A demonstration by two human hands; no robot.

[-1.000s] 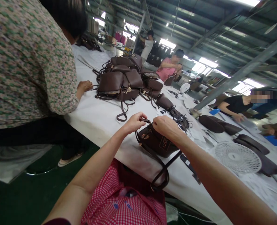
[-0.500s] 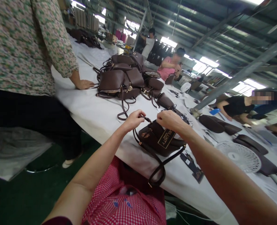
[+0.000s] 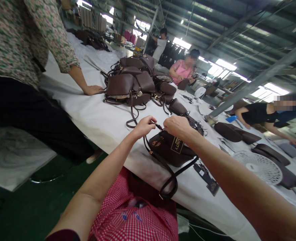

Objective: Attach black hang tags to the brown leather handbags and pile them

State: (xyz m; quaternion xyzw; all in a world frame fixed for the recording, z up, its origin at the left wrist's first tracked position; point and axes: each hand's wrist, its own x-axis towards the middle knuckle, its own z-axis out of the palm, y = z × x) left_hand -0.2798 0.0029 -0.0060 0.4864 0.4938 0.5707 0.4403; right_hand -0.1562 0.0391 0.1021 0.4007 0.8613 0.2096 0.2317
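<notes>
A dark brown handbag (image 3: 163, 149) with gold lettering on a tag lies at the table's near edge. Its long shoulder strap (image 3: 168, 190) loops down over the edge. My left hand (image 3: 145, 127) pinches the bag's short handle (image 3: 158, 126) at the upper left. Close beside it, my right hand (image 3: 176, 125) is closed above the bag's top edge, and its own back hides whatever the fingers hold. Dark printed hang tags (image 3: 208, 179) lie on the cloth right of the bag.
A heap of brown handbags (image 3: 120, 85) fills the table's middle. A co-worker's hand (image 3: 94, 89) rests beside it. More brown bags (image 3: 228, 132) and a white fan (image 3: 258, 167) are on the right. Other people work across the white-covered table (image 3: 107, 127).
My right hand has moved slightly left along the bag's top, closer to my left hand. The co-worker on the left has shifted and leans more toward the table.
</notes>
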